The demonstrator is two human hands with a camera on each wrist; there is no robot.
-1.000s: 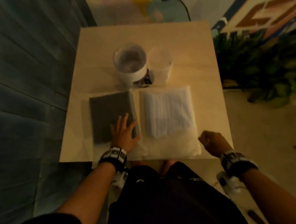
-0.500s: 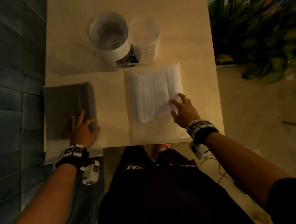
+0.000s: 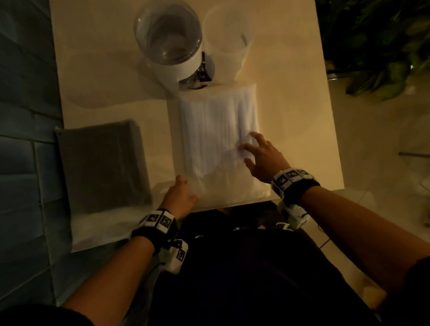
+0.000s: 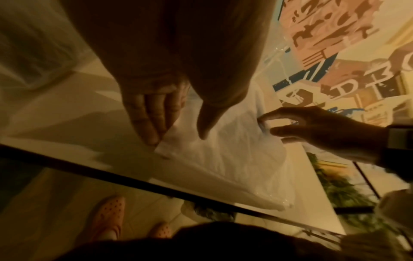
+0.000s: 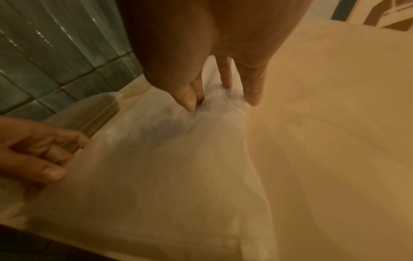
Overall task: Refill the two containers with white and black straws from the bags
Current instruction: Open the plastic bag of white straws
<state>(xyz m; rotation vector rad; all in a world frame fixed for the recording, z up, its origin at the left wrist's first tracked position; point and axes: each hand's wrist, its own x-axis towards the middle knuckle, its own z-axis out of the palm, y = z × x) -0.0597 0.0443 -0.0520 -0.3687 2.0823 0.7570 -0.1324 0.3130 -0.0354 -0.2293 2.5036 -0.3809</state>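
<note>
A bag of white straws (image 3: 220, 137) lies flat in the middle of the table, with a bag of black straws (image 3: 101, 167) to its left, overhanging the table's left and near edges. Behind them stand two clear containers, one with a white band (image 3: 168, 39) and a plain one (image 3: 226, 33). My left hand (image 3: 188, 189) has straight fingers (image 4: 152, 127) touching the white bag's near-left corner (image 4: 163, 150). My right hand (image 3: 245, 148) is on the bag's right side. Its thumb and forefinger (image 5: 196, 104) pinch up the plastic film.
The pale table (image 3: 292, 82) ends just in front of my legs. A tiled wall (image 3: 8, 100) runs along its left side and a leafy plant (image 3: 376, 27) stands to the right. My feet in sandals (image 4: 109, 217) show under the table edge.
My left hand slid the black straw bag to the left, then let it go and moved right to the white bag's near corner. My right hand came onto the white bag.
</note>
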